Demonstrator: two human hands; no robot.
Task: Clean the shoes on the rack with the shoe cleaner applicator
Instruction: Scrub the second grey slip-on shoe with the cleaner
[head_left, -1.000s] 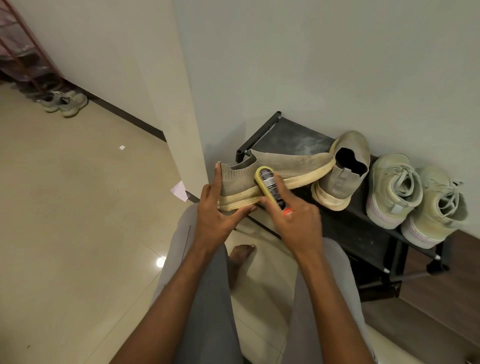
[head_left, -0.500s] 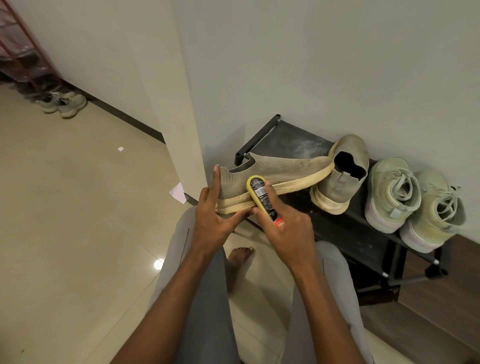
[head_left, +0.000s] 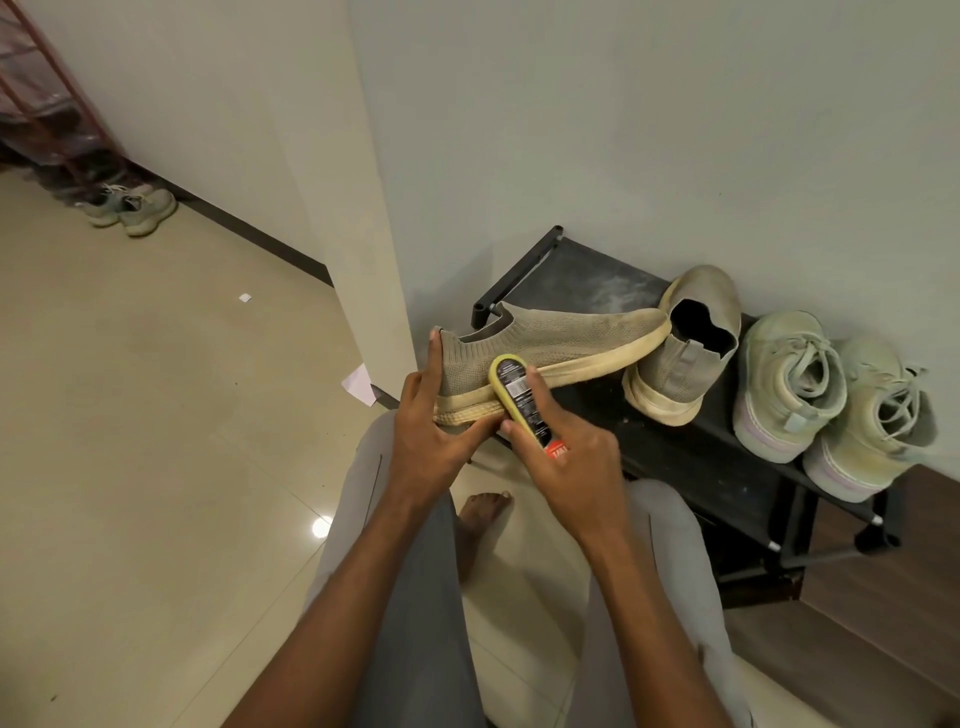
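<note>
A beige knit slip-on shoe (head_left: 561, 340) lies on its side across the left end of the black shoe rack (head_left: 691, 452). My left hand (head_left: 434, 431) holds its heel, index finger up the back and thumb under the sole. My right hand (head_left: 566, 457) grips the yellow shoe cleaner applicator (head_left: 517, 392) with a black label, pressing it against the shoe's side near the heel. The matching slip-on (head_left: 685, 348) stands on the rack just to the right. Two pale green lace-up sneakers (head_left: 789, 384) (head_left: 878, 426) sit further right.
The rack stands against a white wall beside a protruding corner (head_left: 358, 249). My grey-trousered legs and a bare foot (head_left: 483, 514) are below, on glossy cream tiles. Paper scraps (head_left: 358, 384) lie by the corner. Another sneaker pair (head_left: 132, 208) and a red rack (head_left: 47, 104) are far left.
The applicator has slid along the shoe's side toward the heel, then lower toward the sole edge. My left hand keeps the same hold on the heel.
</note>
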